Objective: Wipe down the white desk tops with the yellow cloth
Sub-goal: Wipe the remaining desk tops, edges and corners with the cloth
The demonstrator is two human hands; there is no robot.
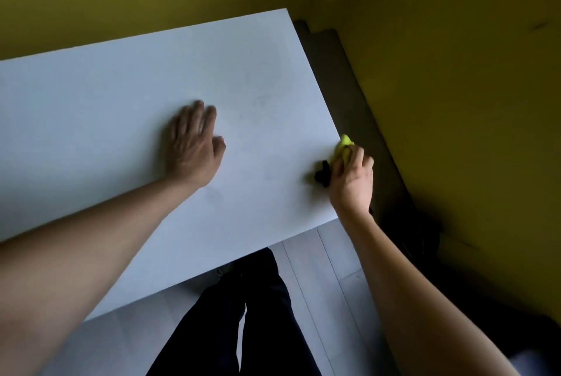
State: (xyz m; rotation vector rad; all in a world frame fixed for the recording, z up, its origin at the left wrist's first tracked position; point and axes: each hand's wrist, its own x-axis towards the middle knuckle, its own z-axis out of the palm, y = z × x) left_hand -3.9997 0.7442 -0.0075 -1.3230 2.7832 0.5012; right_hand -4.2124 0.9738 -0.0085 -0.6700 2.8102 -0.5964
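Observation:
The white desk top (127, 96) fills the middle of the view. My left hand (194, 145) lies flat on it with straight fingers, palm down. My right hand (352, 178) is at the desk's right edge and grips the bunched yellow cloth (344, 145), which sticks out past the fingers. A small black part (322, 174) pokes out beside the palm on the desk; I cannot tell what it is. Faint smudges show on the surface near the middle.
Yellow walls (455, 72) close in behind and to the right of the desk, leaving a narrow dark gap (358, 96) along its right side. Grey floor (328, 260) and my dark trouser legs (258, 315) show below the near edge.

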